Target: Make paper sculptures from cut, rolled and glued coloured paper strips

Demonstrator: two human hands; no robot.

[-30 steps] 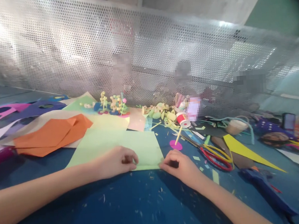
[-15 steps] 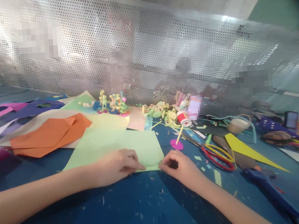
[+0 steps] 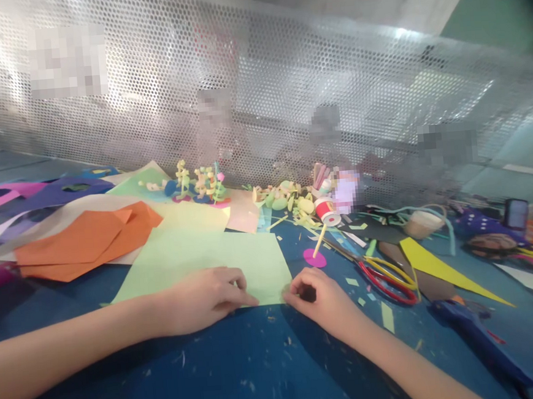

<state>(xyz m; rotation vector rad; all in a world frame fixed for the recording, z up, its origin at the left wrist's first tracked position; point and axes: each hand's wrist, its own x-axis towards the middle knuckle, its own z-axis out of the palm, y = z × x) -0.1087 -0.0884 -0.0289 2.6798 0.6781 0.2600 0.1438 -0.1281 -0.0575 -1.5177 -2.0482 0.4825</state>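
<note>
Along the near edge of a pale green, four-sided sheet of paper (image 3: 215, 249) lying flat on the dark blue worktop (image 3: 192, 377), the person's two bare hands are apart. The left hand (image 3: 205, 299) rests on the sheet, forefinger extended towards the edge; whether its thumb grips anything cannot be told. The right hand (image 3: 323, 299) pinches the near right corner between thumb and forefinger. Just beyond it, a pale yellow stick (image 3: 319, 241) rises at a tilt from a round magenta disc (image 3: 315, 258). Farther right lie scissors with red and yellow handles (image 3: 363, 269) and a pointed bright-yellow paper piece (image 3: 448, 274). Folded orange paper (image 3: 80, 245) lies left of the sheet; behind everything stands a perforated silvery screen (image 3: 146, 80).
</note>
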